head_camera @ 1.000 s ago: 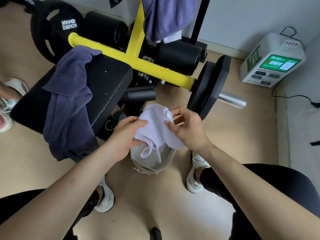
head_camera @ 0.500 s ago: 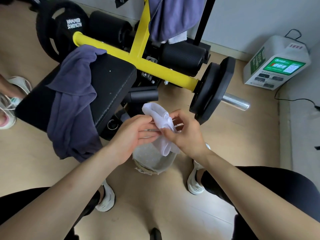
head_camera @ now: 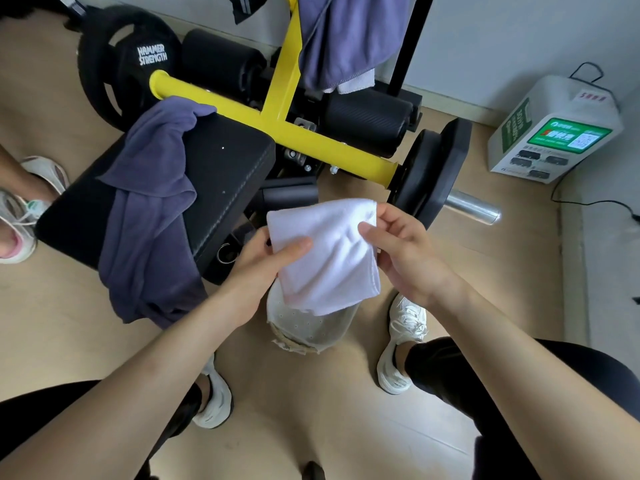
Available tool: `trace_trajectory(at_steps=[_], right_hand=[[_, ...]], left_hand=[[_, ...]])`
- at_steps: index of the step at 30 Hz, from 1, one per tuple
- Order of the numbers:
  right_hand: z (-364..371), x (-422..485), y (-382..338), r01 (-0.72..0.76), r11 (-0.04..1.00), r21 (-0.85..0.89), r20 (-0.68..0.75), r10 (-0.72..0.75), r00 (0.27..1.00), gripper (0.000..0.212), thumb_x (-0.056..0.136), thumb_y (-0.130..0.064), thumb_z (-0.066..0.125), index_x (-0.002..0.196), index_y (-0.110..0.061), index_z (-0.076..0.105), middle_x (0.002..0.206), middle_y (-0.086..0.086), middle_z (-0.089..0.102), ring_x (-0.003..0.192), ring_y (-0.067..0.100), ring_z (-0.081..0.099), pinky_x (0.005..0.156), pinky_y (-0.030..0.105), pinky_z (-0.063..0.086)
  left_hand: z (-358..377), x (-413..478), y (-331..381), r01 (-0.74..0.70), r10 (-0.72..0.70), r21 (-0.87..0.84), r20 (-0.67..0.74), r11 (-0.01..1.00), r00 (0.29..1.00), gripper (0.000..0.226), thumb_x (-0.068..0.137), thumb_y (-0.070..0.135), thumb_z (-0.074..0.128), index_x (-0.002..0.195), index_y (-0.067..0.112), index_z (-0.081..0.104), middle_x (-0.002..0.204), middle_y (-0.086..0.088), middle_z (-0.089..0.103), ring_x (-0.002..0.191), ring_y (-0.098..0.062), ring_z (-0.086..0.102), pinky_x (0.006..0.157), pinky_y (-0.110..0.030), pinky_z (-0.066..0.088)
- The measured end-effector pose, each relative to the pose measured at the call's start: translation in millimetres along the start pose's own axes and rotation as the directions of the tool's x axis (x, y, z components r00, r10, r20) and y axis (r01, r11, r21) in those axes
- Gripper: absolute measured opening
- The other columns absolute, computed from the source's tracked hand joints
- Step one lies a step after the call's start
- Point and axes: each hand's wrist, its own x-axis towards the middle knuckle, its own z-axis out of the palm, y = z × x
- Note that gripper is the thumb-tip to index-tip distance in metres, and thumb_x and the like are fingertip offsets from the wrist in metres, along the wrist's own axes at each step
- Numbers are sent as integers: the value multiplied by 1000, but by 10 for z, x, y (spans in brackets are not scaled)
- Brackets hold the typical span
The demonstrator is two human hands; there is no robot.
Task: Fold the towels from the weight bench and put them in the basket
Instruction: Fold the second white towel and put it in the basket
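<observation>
As it hangs folded above the basket point(head_camera: 311, 329), a white towel point(head_camera: 325, 254) is pinched at its left edge by the left hand point(head_camera: 265, 263) and at its top right corner by the right hand point(head_camera: 398, 249).

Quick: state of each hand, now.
Left hand: closed, pinching the left edge of the white towel.
Right hand: closed, pinching the white towel's right edge.
</observation>
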Motion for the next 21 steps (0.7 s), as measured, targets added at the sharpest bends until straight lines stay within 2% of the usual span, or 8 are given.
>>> trace_trajectory(at_steps=[3,5,7,8,11,15,17,21], right_hand=[[-29,9,26,75,988,-134,-119,-92,989,27,94,-7,64,117,-7,50,87,18,61,73,28,54,66,44,44],[-25,-19,31,149,964,-222,-96,-174,980,29,97,-8,61,119,-13,44,90,23,56,73,33,49,66,49,43],[9,-74,8,223,930,-291,17,-228,973,33,98,-11,62,126,-16,45,111,22,57,92,39,59,75,53,51],[27,-106,-4,257,899,-354,82,-244,966,38,96,-12,66,130,-16,48,121,15,58,107,31,62,85,49,55],[55,-115,72,291,783,-550,204,-212,956,49,87,-18,78,131,-23,60,134,1,49,132,19,48,104,42,49],[57,-76,181,197,684,-702,179,-97,979,66,77,-23,84,135,-38,57,132,-1,38,131,14,41,109,37,44],[64,-66,204,139,619,-773,130,-60,990,73,77,-22,85,140,-39,52,127,-2,34,123,12,40,105,25,41],[108,-57,238,77,496,-865,55,-59,997,78,77,-24,84,145,-35,46,117,-5,27,115,13,38,97,15,35]], left_hand=[[2,3,-2,-29,30,41,-24,999,999,46,85,29,80,127,18,64,120,-2,75,113,-22,71,99,-46,57],[-1,18,-2,-36,44,82,-102,996,994,34,89,28,78,120,16,67,117,-6,75,109,-24,72,98,-51,57],[25,11,11,-46,66,111,-180,993,981,29,90,27,78,114,14,67,112,-8,75,105,-26,72,93,-49,59],[40,12,21,-55,80,122,-213,991,974,27,89,26,78,111,13,67,109,-8,75,102,-26,73,90,-47,59],[57,11,49,-74,119,171,-271,983,955,24,90,26,77,103,10,64,95,-5,72,90,-23,70,76,-39,57],[54,-4,55,-97,169,255,-280,962,945,23,88,26,77,102,15,63,97,-5,71,92,-22,70,72,-37,56],[39,-8,52,-100,172,313,-212,945,962,32,85,26,81,111,23,62,102,4,70,97,-18,70,71,-31,55],[-8,-52,7,-124,152,539,-7,833,988,91,65,37,90,142,44,42,130,20,59,118,-9,59,91,-38,55]])
